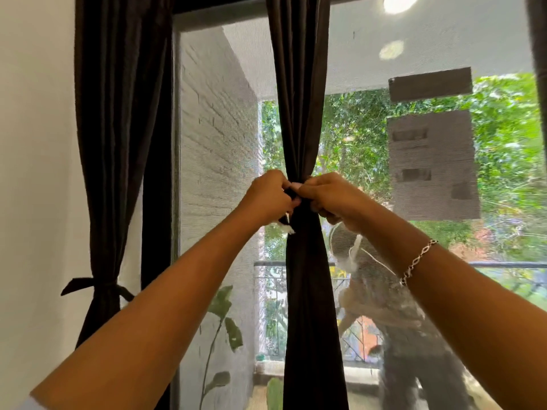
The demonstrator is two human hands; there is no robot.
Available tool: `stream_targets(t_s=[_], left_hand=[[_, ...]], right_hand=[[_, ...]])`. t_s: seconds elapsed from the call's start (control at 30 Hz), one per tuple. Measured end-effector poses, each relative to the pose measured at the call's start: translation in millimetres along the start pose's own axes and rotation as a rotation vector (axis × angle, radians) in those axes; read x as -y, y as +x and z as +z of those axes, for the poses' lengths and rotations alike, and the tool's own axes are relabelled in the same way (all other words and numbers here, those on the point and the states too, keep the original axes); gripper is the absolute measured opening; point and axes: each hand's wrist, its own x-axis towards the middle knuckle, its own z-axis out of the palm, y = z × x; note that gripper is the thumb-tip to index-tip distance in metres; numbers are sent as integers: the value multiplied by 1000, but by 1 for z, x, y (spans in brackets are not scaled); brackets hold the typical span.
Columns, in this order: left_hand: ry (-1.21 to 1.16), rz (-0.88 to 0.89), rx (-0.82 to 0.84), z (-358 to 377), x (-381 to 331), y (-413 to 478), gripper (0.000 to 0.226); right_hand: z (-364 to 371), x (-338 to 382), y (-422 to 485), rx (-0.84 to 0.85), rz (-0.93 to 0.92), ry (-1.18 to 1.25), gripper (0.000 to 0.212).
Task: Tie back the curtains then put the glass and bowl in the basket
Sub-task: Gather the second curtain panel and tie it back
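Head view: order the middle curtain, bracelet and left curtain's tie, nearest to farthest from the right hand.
1. Middle curtain, centre, in the right hand's grip.
2. Bracelet, on that arm's wrist.
3. Left curtain's tie, low at far left.

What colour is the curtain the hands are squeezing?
The middle curtain is plain dark brown, nearly black, with no pattern; the head view shows it.

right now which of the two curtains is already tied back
The far-left curtain: a dark tie cinches it, untouched. The middle curtain is gripped by the left hand and right hand.
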Motion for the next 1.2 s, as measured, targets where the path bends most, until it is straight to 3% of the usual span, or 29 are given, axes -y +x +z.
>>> stream_targets(t_s=[0.13,0.2,0.27,0.33,0.47,0.53,0.6,0.7,0.8,0.87,1.0,1.1,1.2], left_hand=[[-65,-77,-96,0,0,10,12],[-253,-163,-124,-1,-3,12,18],[-529,-214,-98,-3,-5,10,23],[-658,-138,-33,-2,-5,6,22],[-539,69,-37,5,-3,1,18],[-519,121,-15,7,1,1,21],[-454,171,-9,9,5,1,23],[-384,261,5,6,5,-1,25],[-460,321,109,-1,3,-6,13],[-404,313,112,-1,4,-5,20],[28,322,-219,11,6,-8,24],[129,354,-481,23,7,-14,39],[409,528,-595,27,20,-10,44]], right_hand=[[6,-3,-5,25,-1,-12,31],[14,-7,-8,-8,-57,-56,22],[21,-16,-10,-80,-141,-248,3],[26,-27,-18,-189,-171,-473,26],[33,-35,-39,-323,-251,-531,37],[29,-34,-44,-308,-212,-699,33],[21,-30,-47,-413,-336,-813,36],[2,-21,-37,-576,-710,-712,41],[-22,-10,-11,-358,-720,-436,40],[-28,-4,2,-310,-669,-402,36],[-25,-5,21,-241,-637,-462,34],[-19,-4,32,-221,-577,-441,32],[-13,-2,41,-223,-531,-438,30]])
